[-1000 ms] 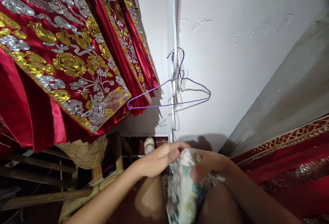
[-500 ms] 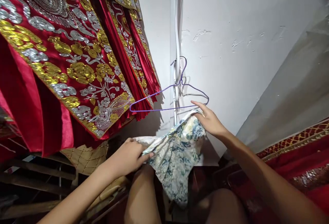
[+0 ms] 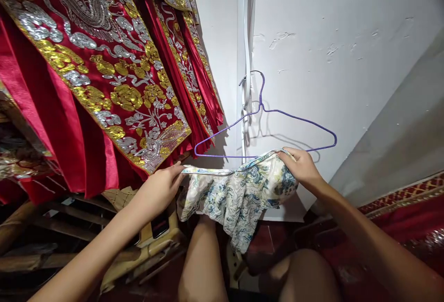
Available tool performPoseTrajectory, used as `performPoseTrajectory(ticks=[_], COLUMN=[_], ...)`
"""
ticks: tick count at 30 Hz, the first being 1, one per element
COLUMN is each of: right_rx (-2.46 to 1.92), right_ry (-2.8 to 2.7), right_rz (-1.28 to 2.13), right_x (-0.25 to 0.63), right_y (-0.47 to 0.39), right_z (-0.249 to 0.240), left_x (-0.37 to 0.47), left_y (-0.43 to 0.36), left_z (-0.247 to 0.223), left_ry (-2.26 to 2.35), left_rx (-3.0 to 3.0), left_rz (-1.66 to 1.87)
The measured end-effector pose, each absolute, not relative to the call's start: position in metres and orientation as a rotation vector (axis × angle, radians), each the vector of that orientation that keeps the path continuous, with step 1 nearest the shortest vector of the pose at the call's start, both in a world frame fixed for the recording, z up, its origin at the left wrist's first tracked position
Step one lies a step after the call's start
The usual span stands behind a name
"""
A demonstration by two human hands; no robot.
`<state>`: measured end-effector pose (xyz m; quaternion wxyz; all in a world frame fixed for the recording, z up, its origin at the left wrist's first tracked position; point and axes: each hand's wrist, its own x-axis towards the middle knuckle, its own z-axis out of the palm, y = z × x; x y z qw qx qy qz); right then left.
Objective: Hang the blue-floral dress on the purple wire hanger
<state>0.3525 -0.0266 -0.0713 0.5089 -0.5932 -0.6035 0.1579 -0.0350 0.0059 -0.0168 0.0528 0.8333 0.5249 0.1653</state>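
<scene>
A floral garment [image 3: 239, 191] in white, blue and green hangs stretched between my two hands. Its upper edge is pulled nearly straight, and the rest droops in folds above my knees. My left hand [image 3: 168, 181] is closed on the left end of that edge. At the other end, my right hand [image 3: 301, 165] pinches the edge, fingers partly hidden by cloth. Just behind and above the garment hangs a purple clothes hanger [image 3: 291, 116], hooked at a white strip on the wall. The garment's edge overlaps the hanger's lower bar; I cannot tell whether they touch.
Red costumes with gold and silver sequin embroidery [image 3: 128, 96] hang at the left. A white cable strip [image 3: 247, 38] runs down the white wall [image 3: 305, 20]. Bamboo furniture [image 3: 149, 251] stands lower left. Red trimmed fabric [image 3: 405, 200] lies at the right.
My hands have moved apart and the garment's edge is now stretched wider and straighter. My left hand has risen. The hanger has swung to face me more fully.
</scene>
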Motion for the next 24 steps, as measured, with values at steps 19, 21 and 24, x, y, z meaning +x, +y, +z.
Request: performPoseTrajectory(ticks=[19,21,24], right_rx=[-1.672,-1.759,-1.723], right_ry=[-1.303,-1.373,-1.487], right_rz=[-0.072,-0.136,0.044], right_x=[0.388,0.406,0.418], right_y=[-0.08,-0.074,-0.068], right_z=[-0.036,-0.027,-0.009], left_x=[0.057,0.055,0.051], left_y=[0.044,0.044,0.048], left_z=[0.009,0.012,0.02], left_ry=[1.147,1.153,1.265], left_rx=[2.635,2.639,2.633], left_rz=[1.286,1.262,1.211])
